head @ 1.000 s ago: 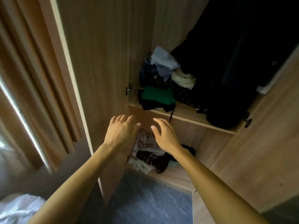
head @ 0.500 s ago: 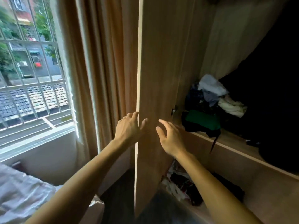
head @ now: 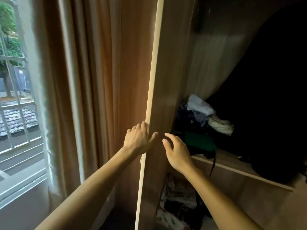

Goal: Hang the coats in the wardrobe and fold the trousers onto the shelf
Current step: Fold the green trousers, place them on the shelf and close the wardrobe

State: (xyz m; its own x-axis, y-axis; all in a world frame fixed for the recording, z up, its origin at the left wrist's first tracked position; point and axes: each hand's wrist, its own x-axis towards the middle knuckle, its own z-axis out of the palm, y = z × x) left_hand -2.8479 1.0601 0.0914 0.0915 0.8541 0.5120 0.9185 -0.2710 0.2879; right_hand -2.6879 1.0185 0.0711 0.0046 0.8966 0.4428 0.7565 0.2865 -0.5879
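- The wardrobe door stands open and is seen almost edge-on, with its pale edge running from top to bottom of the view.
- The left hand grips that edge at about mid-height. Its fingers are curled round the outer side and its thumb is pressed on the door's inner face.
- The right hand hangs just to the right of the door, close to the left thumb. Its fingers are loosely bent and hold nothing; whether the fingertips touch the wood cannot be told.
- To the right of the door, inside the wardrobe, the shelf carries a loose heap of clothes, pale pieces on top of darker ones. Whether any of them are trousers cannot be told.
- A green garment lies at the front of that heap, just beyond the right hand, with a dark cord hanging over the shelf's front edge.
- Farther right of the door, dark coats hang down to the shelf, their detail lost in shadow.
- Below the shelf, near the foot of the door, lies a jumble of patterned clothes.
- To the left of the door hangs a brown curtain, and beyond it is a barred window.
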